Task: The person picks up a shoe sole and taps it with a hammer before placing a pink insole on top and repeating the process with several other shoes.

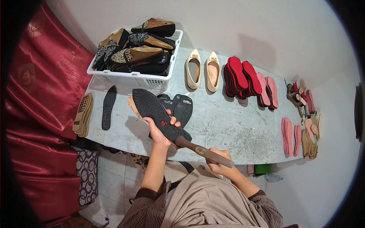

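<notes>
My left hand (159, 132) grips a shoe with its black ridged sole (154, 112) turned up, thumb along one edge and fingers over the other. A small red mark shows on the sole, and a tan edge, like a wooden shoe last (133, 106), sticks out at the toe. My right hand (219, 161) is closed around a long brown bar-like tool (201, 151), whose far end overlaps the heel of the sole. Just behind the held shoe, loose black soles (183, 110) lie on the table.
A white basket (133, 78) of shoes on lasts stands at the back left of the table (224, 129). Cream flats (193, 70), red insole stacks (235, 72) and pink insoles (287, 135) lie rightward. On the left are a black sole (109, 108) and tan soles (83, 116).
</notes>
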`<action>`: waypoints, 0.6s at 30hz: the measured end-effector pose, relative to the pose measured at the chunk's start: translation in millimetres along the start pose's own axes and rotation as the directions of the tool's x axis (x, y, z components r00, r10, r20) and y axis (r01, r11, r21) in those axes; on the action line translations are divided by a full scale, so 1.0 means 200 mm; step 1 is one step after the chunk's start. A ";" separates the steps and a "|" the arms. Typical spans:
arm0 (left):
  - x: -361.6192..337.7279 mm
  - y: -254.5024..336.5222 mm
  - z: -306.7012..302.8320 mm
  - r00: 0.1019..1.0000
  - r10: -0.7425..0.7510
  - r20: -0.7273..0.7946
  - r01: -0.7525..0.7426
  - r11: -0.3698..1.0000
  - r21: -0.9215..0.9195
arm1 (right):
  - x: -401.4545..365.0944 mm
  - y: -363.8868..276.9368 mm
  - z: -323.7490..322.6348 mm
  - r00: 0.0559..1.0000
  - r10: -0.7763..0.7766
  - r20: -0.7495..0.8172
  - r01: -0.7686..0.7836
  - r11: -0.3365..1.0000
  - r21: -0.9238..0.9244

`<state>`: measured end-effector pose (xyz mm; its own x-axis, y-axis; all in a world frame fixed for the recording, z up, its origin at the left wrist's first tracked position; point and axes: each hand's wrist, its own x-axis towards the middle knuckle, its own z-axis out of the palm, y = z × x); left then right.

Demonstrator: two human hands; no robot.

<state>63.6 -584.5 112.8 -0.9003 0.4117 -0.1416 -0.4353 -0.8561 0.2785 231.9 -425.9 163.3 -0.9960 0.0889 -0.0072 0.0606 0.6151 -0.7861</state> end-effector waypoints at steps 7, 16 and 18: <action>0.05 0.01 -0.03 1.000 0.005 -0.011 -0.005 0.999 -0.033 | -0.01 -0.03 -0.08 0.999 -0.002 0.054 0.003 1.000 -0.019; 0.03 -0.01 -0.04 0.996 -0.077 -0.048 0.077 0.997 0.004 | 0.05 -0.03 -0.07 1.000 -0.007 -0.004 0.007 1.000 -0.009; 0.02 -0.04 -0.02 0.992 -0.105 -0.076 0.110 0.992 0.064 | 0.10 -0.06 -0.10 0.999 -0.049 -0.023 0.046 0.995 -0.092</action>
<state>63.0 -577.7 105.7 -0.8466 0.4740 -0.2420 -0.5309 -0.7842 0.3213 212.5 -416.2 184.3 -0.9960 0.0771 0.0455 0.0201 0.6877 -0.7257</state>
